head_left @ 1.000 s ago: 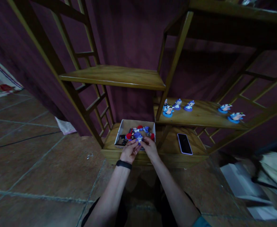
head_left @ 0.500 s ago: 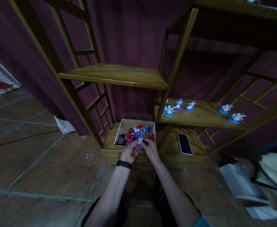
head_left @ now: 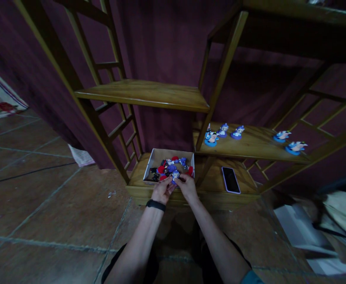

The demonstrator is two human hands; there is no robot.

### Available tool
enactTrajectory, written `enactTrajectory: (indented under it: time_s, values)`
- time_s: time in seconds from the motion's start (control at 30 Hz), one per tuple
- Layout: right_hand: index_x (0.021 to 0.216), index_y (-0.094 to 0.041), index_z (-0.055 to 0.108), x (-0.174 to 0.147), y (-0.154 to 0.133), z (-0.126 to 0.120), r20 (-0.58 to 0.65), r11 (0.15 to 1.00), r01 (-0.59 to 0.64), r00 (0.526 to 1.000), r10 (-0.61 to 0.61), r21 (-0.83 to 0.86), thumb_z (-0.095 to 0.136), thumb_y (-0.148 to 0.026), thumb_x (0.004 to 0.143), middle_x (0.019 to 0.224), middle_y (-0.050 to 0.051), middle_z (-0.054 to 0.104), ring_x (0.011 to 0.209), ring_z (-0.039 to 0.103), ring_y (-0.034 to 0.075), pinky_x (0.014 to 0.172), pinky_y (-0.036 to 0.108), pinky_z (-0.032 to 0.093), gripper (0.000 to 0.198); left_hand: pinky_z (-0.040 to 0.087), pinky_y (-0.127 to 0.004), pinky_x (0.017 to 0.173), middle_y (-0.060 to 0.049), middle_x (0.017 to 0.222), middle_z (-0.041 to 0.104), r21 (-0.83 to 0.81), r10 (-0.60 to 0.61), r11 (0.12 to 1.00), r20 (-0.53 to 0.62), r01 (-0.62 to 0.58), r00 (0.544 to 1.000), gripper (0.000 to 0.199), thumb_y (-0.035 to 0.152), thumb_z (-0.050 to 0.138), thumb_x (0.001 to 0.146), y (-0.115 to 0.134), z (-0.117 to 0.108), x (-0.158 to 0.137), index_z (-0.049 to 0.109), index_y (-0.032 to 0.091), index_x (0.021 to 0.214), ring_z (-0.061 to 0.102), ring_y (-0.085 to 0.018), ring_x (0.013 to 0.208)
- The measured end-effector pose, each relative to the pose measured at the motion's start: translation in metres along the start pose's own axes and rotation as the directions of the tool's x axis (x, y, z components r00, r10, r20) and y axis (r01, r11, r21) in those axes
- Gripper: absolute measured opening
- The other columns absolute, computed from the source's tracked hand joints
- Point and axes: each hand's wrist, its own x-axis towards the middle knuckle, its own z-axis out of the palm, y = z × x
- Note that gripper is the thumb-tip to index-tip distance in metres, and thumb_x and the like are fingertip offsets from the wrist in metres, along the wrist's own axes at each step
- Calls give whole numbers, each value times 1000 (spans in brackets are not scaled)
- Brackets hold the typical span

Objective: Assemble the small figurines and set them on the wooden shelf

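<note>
Between my two hands is a small purple-haired figurine point(head_left: 175, 176), held upright at the near edge of a cardboard box point(head_left: 153, 158). My left hand point(head_left: 162, 190) grips it from the left and below; a dark band circles that wrist. The fingers of my right hand point(head_left: 187, 185) pinch it from the right. Several more figurines point(head_left: 169, 167) in red, black, purple and blue lie jumbled inside the box, partly hidden by my hands.
The box stands on the bottom board of a wooden shelf unit point(head_left: 143, 93). To its right lies a phone point(head_left: 231, 180). Several figurines stand on the middle right shelf, including a purple one point(head_left: 237, 132) and a pink-and-blue one point(head_left: 296, 147). White boxes point(head_left: 304, 232) sit on the floor at right.
Almost nothing differs. Both hands stay on the purple-haired figurine, which has shifted only very slightly.
</note>
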Motion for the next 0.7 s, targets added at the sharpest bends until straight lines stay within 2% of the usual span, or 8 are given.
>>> enactTrajectory:
  time_s: [0.17,0.33,0.47,0.7]
  values:
    - [83,-21,70,5,2,0,61,999,25,998,-28,38,63,-30,65,84,0,69,80,61,18,79,32,47,21,54,-21,55,-3,58,63,22,-16,1000,40,15,999,7,5,58,77,6,4,0,59,12,78,61,-10,51]
    - [86,-20,70,11,9,-2,14,989,-66,998,65,135,62,-30,65,85,2,70,76,62,17,74,32,50,25,55,-21,55,-4,62,64,23,-15,1000,90,13,996,7,7,54,80,10,5,-2,60,11,81,62,-11,53]
    - [85,-19,70,9,4,-3,10,976,-97,995,97,196,65,-30,62,85,3,71,76,63,17,73,33,51,25,55,-22,57,-6,66,65,37,-14,999,99,11,995,9,7,54,80,13,5,-3,61,11,85,64,-12,57]
    - [76,-18,69,8,-4,-2,-29,944,-167,983,183,285,69,-33,56,77,2,69,67,62,16,67,33,52,25,55,-22,62,-7,72,69,84,6,996,132,-17,991,17,0,62,72,14,4,-3,62,11,85,66,-13,60]
